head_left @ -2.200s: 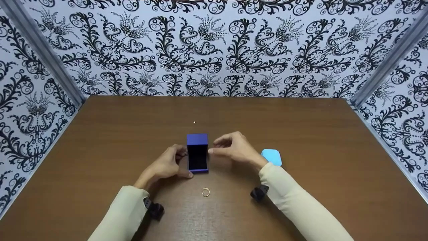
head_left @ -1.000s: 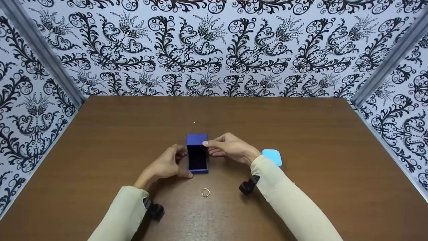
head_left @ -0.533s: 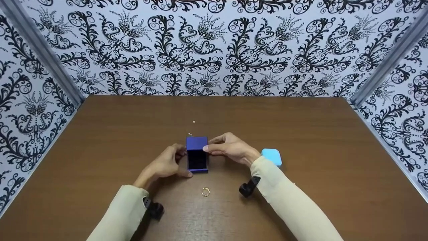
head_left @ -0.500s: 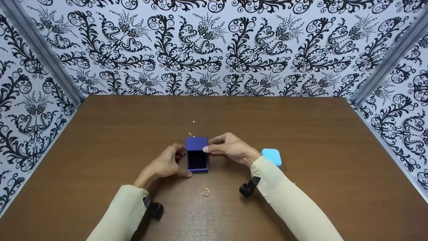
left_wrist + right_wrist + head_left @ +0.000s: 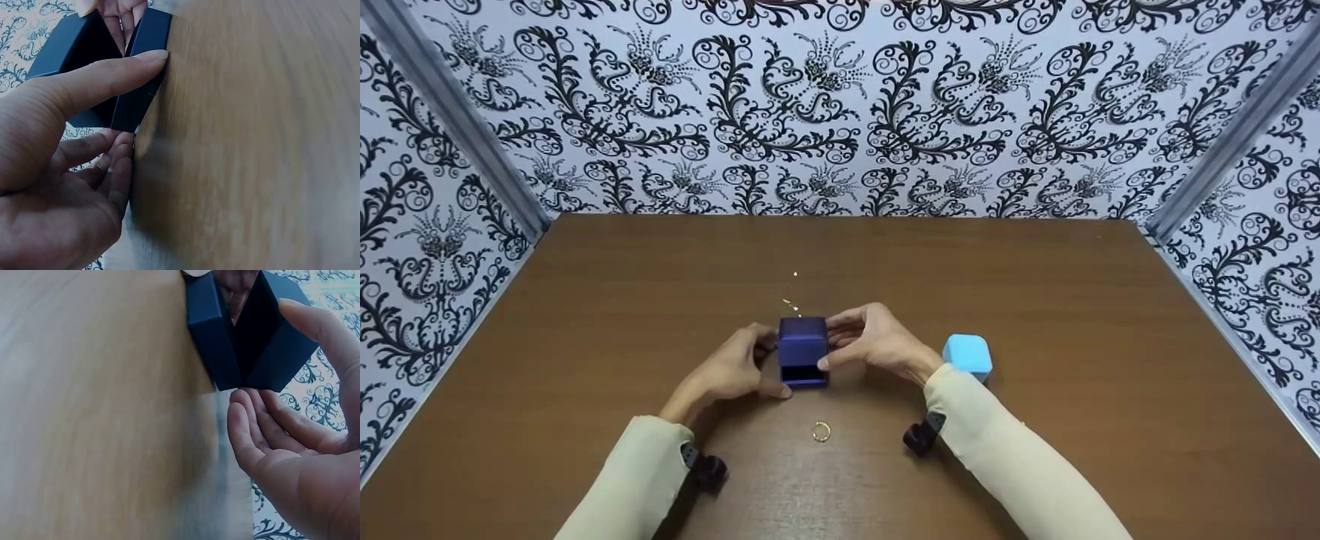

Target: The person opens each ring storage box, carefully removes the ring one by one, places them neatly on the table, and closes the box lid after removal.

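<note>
A dark blue hinged jewellery box (image 5: 802,352) stands on the table with its lid tipped partly down over the base. My left hand (image 5: 731,364) grips the base (image 5: 130,109), thumb across its front edge and fingers at the side. On the other side, my right hand (image 5: 877,345) holds the lid (image 5: 287,349), thumb at its front edge and fingertips near the hinge side. The black interior shows through the narrowing gap. In front of the box lies a gold ring (image 5: 829,433). Just behind it is a thin gold piece of jewellery (image 5: 790,304), partly hidden by the lid.
A light blue rounded box (image 5: 968,354) sits beside my right wrist. Farther back, a tiny shiny speck (image 5: 795,274) lies on the brown wooden table (image 5: 660,277). Patterned wall panels (image 5: 840,105) enclose the table at the back and sides.
My right hand has come to the box and swung its lid forward and down from upright. The gold piece behind has come into view. My left hand stays in place.
</note>
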Demonstrator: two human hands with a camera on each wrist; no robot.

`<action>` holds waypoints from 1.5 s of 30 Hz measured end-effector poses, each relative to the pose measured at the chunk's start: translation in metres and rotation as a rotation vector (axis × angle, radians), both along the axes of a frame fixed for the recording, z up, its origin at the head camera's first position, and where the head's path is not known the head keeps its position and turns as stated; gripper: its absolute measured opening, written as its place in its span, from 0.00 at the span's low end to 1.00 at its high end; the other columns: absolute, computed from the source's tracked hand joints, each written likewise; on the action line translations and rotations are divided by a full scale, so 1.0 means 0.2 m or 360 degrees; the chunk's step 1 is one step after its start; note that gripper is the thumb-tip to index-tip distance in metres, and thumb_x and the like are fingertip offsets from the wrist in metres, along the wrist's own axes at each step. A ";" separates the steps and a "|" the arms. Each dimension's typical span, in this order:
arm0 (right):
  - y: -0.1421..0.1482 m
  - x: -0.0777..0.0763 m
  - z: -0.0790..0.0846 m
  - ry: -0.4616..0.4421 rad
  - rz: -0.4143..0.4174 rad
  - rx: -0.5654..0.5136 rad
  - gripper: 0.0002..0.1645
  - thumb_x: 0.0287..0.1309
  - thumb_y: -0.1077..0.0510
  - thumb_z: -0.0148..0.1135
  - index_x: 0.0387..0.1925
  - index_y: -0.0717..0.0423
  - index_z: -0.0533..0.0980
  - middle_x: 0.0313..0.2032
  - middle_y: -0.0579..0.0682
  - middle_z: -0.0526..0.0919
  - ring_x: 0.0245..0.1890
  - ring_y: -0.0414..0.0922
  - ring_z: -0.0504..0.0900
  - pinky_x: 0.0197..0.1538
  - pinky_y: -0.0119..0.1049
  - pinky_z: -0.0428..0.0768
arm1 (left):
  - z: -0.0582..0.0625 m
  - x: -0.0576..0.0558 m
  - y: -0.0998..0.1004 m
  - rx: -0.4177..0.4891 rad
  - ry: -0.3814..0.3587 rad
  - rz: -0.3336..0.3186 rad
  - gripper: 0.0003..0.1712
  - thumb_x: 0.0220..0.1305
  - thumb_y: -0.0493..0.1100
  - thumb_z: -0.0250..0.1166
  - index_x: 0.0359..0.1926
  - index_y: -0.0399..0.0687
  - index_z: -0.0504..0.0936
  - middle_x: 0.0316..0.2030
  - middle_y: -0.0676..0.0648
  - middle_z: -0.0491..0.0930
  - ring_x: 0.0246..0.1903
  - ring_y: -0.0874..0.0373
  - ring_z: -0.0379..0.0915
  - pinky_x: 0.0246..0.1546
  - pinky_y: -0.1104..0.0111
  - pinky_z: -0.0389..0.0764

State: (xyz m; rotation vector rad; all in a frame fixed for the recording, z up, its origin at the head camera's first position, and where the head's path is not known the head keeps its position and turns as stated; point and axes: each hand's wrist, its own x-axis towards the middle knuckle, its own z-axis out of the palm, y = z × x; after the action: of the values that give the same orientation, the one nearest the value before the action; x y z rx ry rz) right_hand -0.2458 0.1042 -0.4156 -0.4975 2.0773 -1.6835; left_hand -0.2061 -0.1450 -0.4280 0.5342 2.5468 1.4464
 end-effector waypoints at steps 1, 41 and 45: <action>0.00 0.00 0.00 0.0029 -0.0003 0.0015 0.40 0.37 0.69 0.82 0.56 0.73 0.77 0.46 0.59 0.86 0.48 0.50 0.85 0.57 0.40 0.80 | 0.00 0.00 0.00 0.0001 0.0002 -0.0004 0.41 0.36 0.33 0.84 0.54 0.27 0.75 0.43 0.40 0.78 0.46 0.46 0.74 0.53 0.51 0.75; 0.27 0.15 0.11 0.0749 -0.0109 0.0328 0.36 0.41 0.57 0.85 0.53 0.65 0.79 0.49 0.60 0.85 0.50 0.58 0.83 0.58 0.51 0.79 | 0.08 0.01 0.04 -0.0157 0.0033 0.0073 0.55 0.35 0.39 0.87 0.65 0.28 0.69 0.54 0.37 0.74 0.54 0.43 0.71 0.62 0.48 0.70; 0.40 0.16 0.15 0.0790 -0.0174 0.0285 0.34 0.43 0.58 0.84 0.52 0.65 0.80 0.49 0.57 0.85 0.51 0.61 0.82 0.58 0.52 0.78 | 0.14 -0.01 0.07 -0.0170 0.0053 0.0044 0.55 0.37 0.40 0.86 0.68 0.33 0.69 0.57 0.37 0.73 0.54 0.43 0.73 0.60 0.49 0.72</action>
State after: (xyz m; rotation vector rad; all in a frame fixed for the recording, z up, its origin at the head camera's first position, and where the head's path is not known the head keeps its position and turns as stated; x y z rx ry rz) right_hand -0.2144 0.1839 -0.3859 -0.8223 2.6188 -1.5209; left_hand -0.2073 -0.1306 -0.3997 0.5128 2.6494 1.3117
